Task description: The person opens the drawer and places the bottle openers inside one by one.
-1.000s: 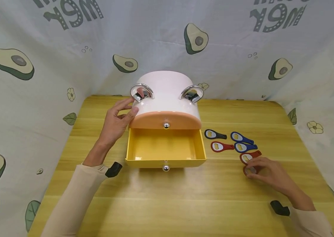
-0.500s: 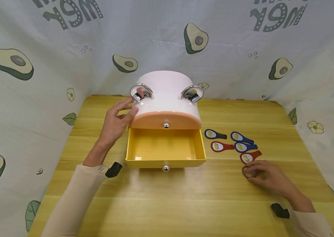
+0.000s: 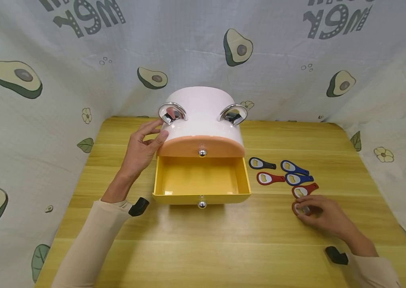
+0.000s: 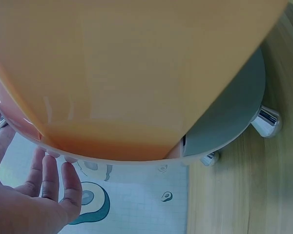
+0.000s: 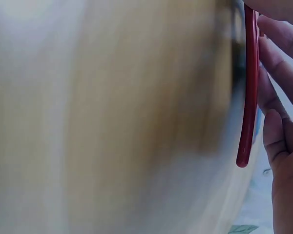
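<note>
In the head view a white drawer box (image 3: 201, 108) with chrome eye-shaped rings stands on the table, its yellow lower drawer (image 3: 179, 199) pulled out with nothing inside. The orange upper drawer (image 3: 181, 148) is closed. My left hand (image 3: 136, 156) rests its thumb and spread fingers against the box's left side; the left wrist view shows those relaxed fingers (image 4: 50, 178) at its wall. At the right, my right hand (image 3: 329, 218) pinches a red bottle opener (image 3: 295, 208) by its handle, which the fingers partly hide. The right wrist view shows this red opener (image 5: 250, 87) edge-on.
Beside the box lie a black bottle opener (image 3: 260, 163), two blue bottle openers (image 3: 296, 179) and two more red bottle openers (image 3: 269, 178), one right above my right hand. An avocado-print cloth (image 3: 278, 80) hangs behind the wooden table (image 3: 224, 248).
My right hand has shifted slightly left with the red bottle opener, whose round head now sits a little farther left. The left hand and the box have stayed put.
</note>
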A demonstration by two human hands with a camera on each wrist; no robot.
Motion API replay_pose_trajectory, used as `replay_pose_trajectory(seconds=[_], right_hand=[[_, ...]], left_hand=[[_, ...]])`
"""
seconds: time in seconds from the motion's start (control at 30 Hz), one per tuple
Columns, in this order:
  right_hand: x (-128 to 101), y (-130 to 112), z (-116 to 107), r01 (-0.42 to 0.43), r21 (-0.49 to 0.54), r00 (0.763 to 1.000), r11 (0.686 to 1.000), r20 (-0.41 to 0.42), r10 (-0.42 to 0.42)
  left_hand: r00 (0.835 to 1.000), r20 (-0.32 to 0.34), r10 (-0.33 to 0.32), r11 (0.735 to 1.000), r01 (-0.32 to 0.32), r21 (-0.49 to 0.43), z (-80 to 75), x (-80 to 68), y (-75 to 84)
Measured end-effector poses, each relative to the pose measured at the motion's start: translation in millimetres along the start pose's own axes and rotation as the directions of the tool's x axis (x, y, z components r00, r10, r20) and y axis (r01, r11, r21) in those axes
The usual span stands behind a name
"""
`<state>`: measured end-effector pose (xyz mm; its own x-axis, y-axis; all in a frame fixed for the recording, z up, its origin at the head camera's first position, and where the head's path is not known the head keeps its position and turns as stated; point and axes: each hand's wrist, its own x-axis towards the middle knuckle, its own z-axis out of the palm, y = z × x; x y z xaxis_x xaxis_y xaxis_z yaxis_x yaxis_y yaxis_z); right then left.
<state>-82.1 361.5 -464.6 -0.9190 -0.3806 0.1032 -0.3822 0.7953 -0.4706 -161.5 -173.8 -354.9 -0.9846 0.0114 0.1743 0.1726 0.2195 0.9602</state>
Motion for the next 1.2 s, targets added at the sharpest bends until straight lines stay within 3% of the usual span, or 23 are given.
replay_pose_trajectory(seconds=[0.27,0.4,0.53,0.77,1.0,1.2], right_hand=[[15,-15,-9,0.017,-0.047,1.0,0.999,0.007,-0.017],[25,-30,-14,0.058,0.014,0.998,0.998,0.0,-0.058],[36,-50,-18,0.124,0.072,0.992,0.99,-0.022,-0.123],[67,-89,-31,0.271,0.055,0.961,0.961,-0.078,-0.267],[92,-129,-45,0.282,0.113,0.959,0.953,-0.03,-0.281],[107,-163,-49,0.328,0.193,0.944,0.925,-0.038,-0.327]], left_hand=[[1.0,-0.003,0.003,1.0,-0.003,0.0,-0.2,0.4,0.0],[1.0,-0.001,0.004,1.0,-0.004,0.006,-0.4,-0.2,1.0],[1.0,0.004,-0.005,1.0,0.004,0.019,-0.3,-1.4,1.0],[1.0,0.0,-0.004,1.0,0.004,0.014,-0.8,-1.0,0.8],[1.0,-0.003,-0.008,1.0,0.008,0.021,-0.5,-0.7,1.5],[1.0,0.0,-0.011,1.0,0.011,0.027,-0.2,-2.2,4.8]])
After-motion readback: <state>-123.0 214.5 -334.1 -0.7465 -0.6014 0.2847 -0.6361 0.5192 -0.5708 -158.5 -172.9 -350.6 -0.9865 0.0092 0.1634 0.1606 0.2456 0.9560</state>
